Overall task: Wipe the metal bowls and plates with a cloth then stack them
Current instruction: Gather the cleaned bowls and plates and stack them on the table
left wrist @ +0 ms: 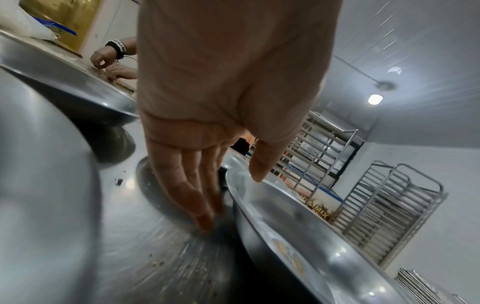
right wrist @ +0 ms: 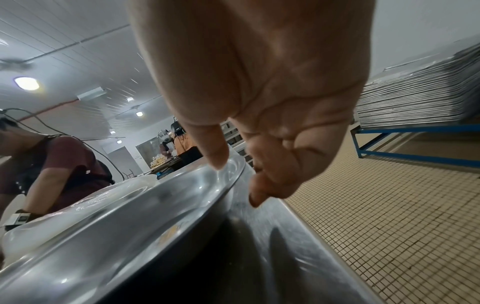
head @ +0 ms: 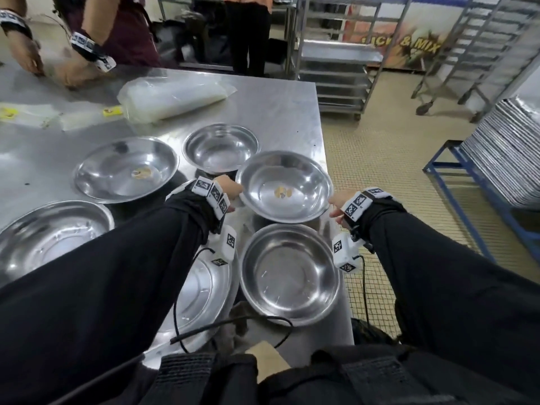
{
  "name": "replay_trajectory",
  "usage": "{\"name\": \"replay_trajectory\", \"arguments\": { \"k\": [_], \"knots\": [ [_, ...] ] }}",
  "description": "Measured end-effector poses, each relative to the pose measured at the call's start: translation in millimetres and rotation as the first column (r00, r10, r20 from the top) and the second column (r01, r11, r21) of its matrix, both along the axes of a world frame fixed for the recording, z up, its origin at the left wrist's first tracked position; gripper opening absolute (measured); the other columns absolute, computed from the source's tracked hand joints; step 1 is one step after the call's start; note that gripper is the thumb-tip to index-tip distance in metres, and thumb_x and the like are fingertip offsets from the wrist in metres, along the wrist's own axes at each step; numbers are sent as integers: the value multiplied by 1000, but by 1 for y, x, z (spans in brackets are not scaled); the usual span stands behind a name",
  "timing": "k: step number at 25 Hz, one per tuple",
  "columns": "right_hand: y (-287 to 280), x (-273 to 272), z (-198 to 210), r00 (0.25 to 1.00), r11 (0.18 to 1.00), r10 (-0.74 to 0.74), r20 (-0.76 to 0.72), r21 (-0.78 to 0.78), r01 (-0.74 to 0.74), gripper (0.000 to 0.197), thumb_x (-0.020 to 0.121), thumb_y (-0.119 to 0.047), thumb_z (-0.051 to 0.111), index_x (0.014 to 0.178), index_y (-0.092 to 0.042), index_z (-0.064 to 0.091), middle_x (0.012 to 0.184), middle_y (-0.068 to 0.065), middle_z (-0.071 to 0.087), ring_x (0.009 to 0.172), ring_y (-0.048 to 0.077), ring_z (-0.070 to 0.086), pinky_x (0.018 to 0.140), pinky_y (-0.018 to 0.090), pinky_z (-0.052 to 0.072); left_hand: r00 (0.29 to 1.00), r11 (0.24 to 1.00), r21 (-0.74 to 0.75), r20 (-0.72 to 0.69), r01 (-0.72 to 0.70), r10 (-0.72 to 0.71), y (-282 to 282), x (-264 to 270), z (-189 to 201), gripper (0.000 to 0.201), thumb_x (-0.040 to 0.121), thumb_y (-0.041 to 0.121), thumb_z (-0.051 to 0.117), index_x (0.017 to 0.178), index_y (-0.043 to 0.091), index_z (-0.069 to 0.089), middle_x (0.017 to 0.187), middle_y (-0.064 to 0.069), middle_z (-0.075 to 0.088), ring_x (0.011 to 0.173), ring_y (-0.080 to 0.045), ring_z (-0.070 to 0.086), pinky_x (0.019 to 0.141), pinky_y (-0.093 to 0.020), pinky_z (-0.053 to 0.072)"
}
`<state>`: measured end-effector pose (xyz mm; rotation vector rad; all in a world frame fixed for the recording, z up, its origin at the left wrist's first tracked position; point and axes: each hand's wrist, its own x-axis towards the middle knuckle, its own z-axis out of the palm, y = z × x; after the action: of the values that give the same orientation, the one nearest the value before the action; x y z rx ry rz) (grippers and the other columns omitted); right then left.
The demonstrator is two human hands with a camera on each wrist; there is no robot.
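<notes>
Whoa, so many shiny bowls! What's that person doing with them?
The person's left hand and right hand pinch opposite sides of the rim of a round steel bowl with yellowish residue, near the right edge of the steel table. Five other steel bowls and plates lie around it, unstacked. No cloth is in view.

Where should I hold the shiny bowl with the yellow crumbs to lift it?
Hold the bowl by its thin flared rim, at opposite sides, coming in from left and right as the left hand and right hand do: thumb on top, fingers under the sloping wall. It is wide, shallow and smooth.
</notes>
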<state>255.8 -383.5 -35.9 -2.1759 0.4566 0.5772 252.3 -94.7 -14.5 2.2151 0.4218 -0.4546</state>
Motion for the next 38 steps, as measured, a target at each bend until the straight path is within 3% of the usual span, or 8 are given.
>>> {"name": "replay_trajectory", "arguments": {
  "k": [3, 5, 12, 23, 26, 31, 34, 38],
  "knots": [
    [1, 15, -11, 999, 996, 50, 18, -78, -49, 46, 86, -26, 59, 126, -3, 52, 98, 5, 56, 96, 26, 60, 87, 38, 54, 998, 1000, -15, -65, 3, -4, -6, 8, -9, 19, 95, 10, 54, 76, 9, 50, 76, -6, 58, 62, -16, 57, 57, -28, 52],
    [-3, 27, -24, 998, 992, 57, 37, -118, -52, 51, 77, -30, 64, 122, -6, 56, 106, 8, 58, 105, 31, 60, 92, 47, 50, 996, 999, -42, -87, 6, -10, -7, 15, -11, 13, 93, 5, 56, 80, 7, 54, 70, -6, 56, 54, -14, 54, 52, -26, 48],
    [15, 16, 5, 991, 994, -109, 79, -18, 111, 13, 84, -3, 57, 94, 4, 62, 76, 12, 63, 53, 15, 47, 51, 25, 39, 1000, 991, -130, -24, -23, 20, 5, 9, 13, 9, 91, 6, 60, 99, 3, 60, 77, -8, 60, 62, -15, 53, 70, -29, 49],
    [86, -134, 55, 919, 996, -88, 384, 15, 89, 16, 77, -5, 58, 90, 3, 65, 71, 11, 61, 58, 19, 53, 56, 31, 44, 977, 995, 52, 192, 85, -93, 86, -124, 54, 13, 90, 17, 60, 92, 4, 62, 81, -10, 65, 68, -19, 61, 68, -33, 54],
    [120, -195, 52, 900, 999, -24, 435, -20, 36, 15, 78, -13, 59, 87, -3, 64, 70, 7, 61, 58, 20, 53, 53, 29, 46, 968, 987, 118, 214, 108, -131, 124, -188, 55, 18, 89, 21, 63, 90, 4, 67, 75, -6, 65, 58, -14, 57, 53, -25, 46],
    [171, -274, 23, 857, 998, 58, 513, -4, -65, 9, 84, -18, 57, 87, -10, 61, 76, 11, 63, 62, 23, 55, 60, 35, 49, 955, 962, 247, 240, 114, -175, 172, -275, 43, 14, 90, 22, 63, 81, 13, 57, 84, -12, 68, 78, -26, 68, 73, -40, 58],
    [192, -295, 18, 825, 995, 92, 557, -12, -103, 15, 84, -18, 55, 97, -17, 62, 81, 6, 64, 72, 15, 59, 57, 23, 43, 943, 950, 288, 267, 121, -200, 187, -300, 26, 25, 92, 20, 62, 70, 12, 55, 61, -6, 59, 55, -18, 58, 48, -27, 45],
    [206, -288, 18, 835, 974, 210, 509, -186, -131, 14, 87, -19, 51, 97, -10, 57, 78, 1, 59, 70, 15, 54, 57, 23, 36, 952, 931, 353, 241, 96, -190, 193, -299, 11, 26, 93, 21, 56, 71, 10, 48, 66, -5, 55, 59, -19, 52, 50, -27, 34]
  ]
}}
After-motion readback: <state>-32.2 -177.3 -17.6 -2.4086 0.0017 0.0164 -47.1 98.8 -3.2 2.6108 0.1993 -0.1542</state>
